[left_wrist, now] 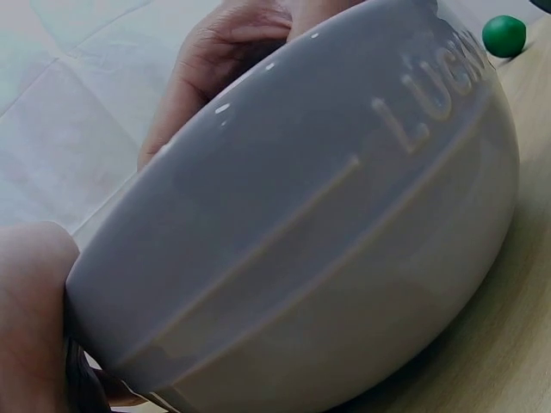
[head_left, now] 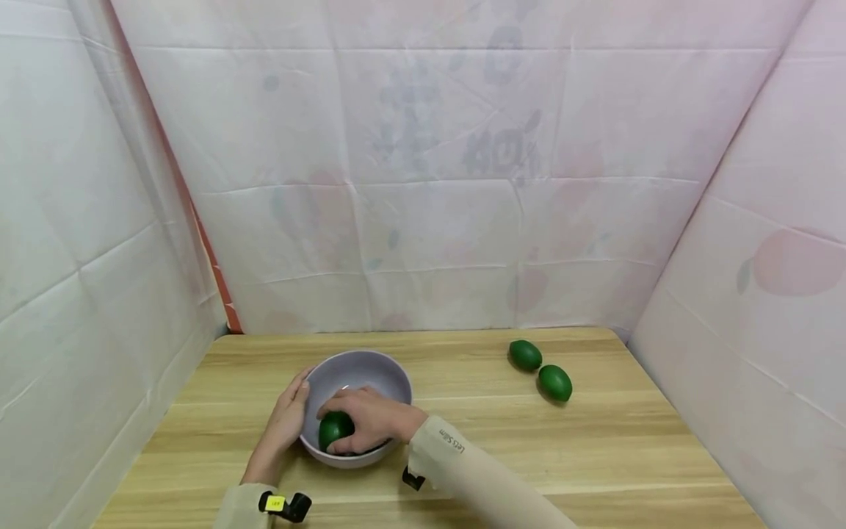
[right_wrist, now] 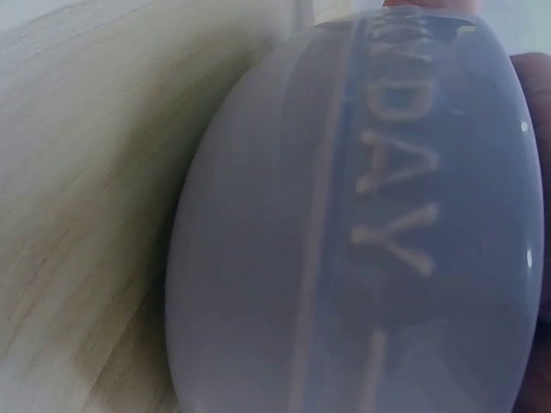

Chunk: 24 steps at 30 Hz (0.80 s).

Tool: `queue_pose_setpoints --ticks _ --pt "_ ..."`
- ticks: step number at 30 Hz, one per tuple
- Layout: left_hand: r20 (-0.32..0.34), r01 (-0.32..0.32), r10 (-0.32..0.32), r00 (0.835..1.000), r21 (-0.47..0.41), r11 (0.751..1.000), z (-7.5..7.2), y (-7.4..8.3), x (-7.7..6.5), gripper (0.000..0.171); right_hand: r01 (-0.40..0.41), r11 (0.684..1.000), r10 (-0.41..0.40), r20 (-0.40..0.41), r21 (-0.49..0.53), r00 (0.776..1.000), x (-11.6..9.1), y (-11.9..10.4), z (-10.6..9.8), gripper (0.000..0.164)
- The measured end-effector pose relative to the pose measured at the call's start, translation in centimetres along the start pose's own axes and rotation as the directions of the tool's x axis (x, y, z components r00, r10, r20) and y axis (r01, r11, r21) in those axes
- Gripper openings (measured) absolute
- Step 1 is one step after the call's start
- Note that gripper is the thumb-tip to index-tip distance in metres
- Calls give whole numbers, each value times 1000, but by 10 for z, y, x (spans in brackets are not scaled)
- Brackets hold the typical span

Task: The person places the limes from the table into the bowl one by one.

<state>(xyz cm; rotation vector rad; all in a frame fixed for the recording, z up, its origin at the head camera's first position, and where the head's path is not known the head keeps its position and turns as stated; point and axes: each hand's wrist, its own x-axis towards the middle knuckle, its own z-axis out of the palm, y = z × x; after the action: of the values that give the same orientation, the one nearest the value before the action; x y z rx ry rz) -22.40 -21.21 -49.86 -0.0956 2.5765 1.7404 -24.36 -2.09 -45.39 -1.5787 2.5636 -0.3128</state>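
Right-hand grip [head_left: 371, 420] holds a green fruit [head_left: 335, 432] inside the bowl [head_left: 391, 369], at its near-left part, thumb and fingers curled about it. The fruit looks firm, light and waxy — probably a little slippery, so best held round its widest part. Beside it, the left hand [head_left: 287, 422] holds the bowl's left side at the rim; the glossy wall seems stiff, perhaps breakable, and the rim offers the surest hold. Farther right on the desk [head_left: 615, 455] lie two matching fruits [head_left: 555, 383], close together — well apart from the bowl.
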Motion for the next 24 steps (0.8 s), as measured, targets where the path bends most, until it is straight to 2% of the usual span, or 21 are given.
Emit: queue_pose_setpoints --ticks 5,14,24 --pt "6 -3 3 1000 -5 1000 0 0 0 42 1 1000 -1 -26 4 1000 0 -1 -1 48" --pt "4 -12 12 1000 4 1000 0 -1 -1 42 -33 999 33 -20 -1 999 0 -4 -2 52" --pt "11 7 -6 1000 -6 1000 -1 0 -1 42 -74 997 74 -20 12 997 -1 -5 -5 52"
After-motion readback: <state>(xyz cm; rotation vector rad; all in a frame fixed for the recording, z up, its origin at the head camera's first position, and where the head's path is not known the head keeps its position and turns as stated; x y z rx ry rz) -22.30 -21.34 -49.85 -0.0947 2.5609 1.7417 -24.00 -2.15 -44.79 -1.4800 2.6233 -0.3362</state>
